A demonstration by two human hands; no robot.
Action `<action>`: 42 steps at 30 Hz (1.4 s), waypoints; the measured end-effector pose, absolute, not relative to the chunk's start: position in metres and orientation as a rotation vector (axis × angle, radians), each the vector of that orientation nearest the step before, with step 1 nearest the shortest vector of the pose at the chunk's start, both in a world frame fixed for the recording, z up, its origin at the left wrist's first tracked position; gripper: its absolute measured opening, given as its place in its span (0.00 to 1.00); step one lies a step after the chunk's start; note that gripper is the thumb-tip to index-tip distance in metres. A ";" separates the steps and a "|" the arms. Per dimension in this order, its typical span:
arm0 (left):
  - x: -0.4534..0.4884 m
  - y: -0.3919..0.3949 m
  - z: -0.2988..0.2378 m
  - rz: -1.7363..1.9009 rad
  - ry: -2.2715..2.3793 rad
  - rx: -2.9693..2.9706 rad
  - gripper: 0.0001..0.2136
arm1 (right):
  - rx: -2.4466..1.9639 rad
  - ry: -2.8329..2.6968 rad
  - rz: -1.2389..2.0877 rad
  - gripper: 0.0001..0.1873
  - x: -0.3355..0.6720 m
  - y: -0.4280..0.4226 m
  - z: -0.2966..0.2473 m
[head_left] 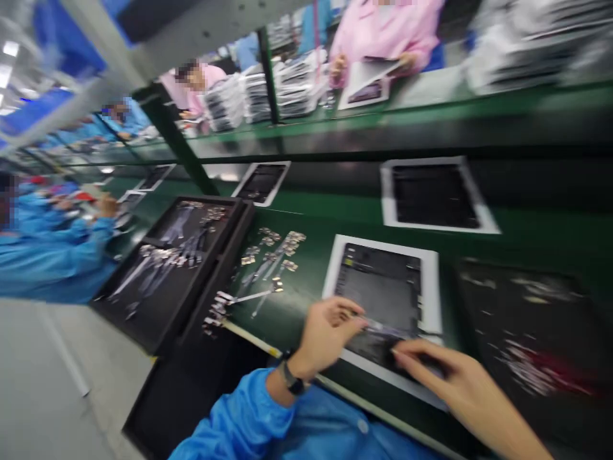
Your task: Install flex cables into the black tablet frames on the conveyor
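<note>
A tablet housing (383, 275), dark inside with a white border, lies tilted on the green bench before me. My left hand (330, 332), with a watch at the wrist, pinches one end of a thin flex cable (380, 328) above the housing's lower half. My right hand (447, 374) is closed with thumb and finger together near the cable's other end. A small dark patch shows at those fingertips, too blurred to tell what they grip. Left of the housing, several loose flex cables (268, 259) with metal-coloured ends lie on the bench.
Black trays (158, 300) of flex cables stand at left; another dark tray (531, 326) with small parts is at right. More housings (435, 191) lie along the line beyond. A green post (175, 137) rises at left. Co-workers in pink (383, 32) and blue (48, 255) sit nearby.
</note>
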State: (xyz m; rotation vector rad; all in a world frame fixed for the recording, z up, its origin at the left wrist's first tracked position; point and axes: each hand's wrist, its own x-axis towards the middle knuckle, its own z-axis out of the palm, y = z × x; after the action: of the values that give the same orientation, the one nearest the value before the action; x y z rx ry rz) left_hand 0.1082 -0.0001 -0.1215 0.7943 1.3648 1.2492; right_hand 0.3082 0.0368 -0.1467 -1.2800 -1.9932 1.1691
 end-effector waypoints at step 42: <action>0.118 0.003 -0.122 0.942 1.302 0.738 0.13 | -1.224 -1.871 1.546 0.08 0.302 0.032 -0.124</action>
State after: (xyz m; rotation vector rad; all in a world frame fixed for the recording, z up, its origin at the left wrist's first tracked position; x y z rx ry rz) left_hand 0.1182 0.0034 -0.1223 0.7375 1.3019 0.9421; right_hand 0.3021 0.0317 -0.1241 -1.2237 -1.8711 1.5459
